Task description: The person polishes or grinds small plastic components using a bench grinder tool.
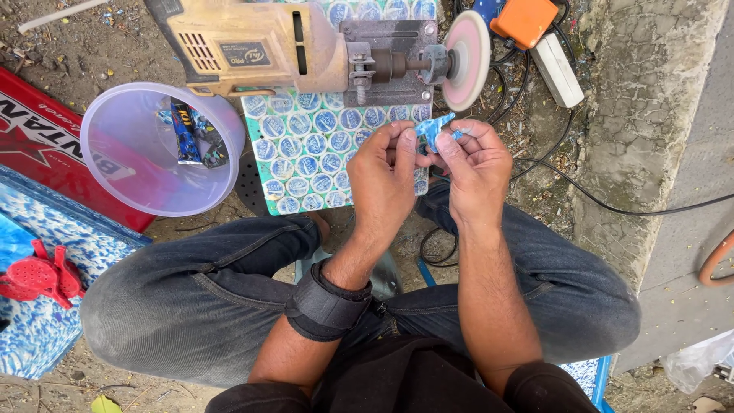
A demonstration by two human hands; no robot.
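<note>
Left hand point(382, 180) and right hand point(475, 164) both pinch small blue piece point(434, 130) between fingertips, just near of pink buffing wheel point(466, 57) on tan motor tool point(260, 46). Clear plastic tub point(115, 153) lies at left, near patterned board point(313, 153).

dark label point(245, 53) on tool | red sign point(46, 134) left | blue-black packet point(185, 131) in tub

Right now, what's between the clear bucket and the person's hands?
In the head view, the patterned board lies between the clear bucket and both hands.
</note>
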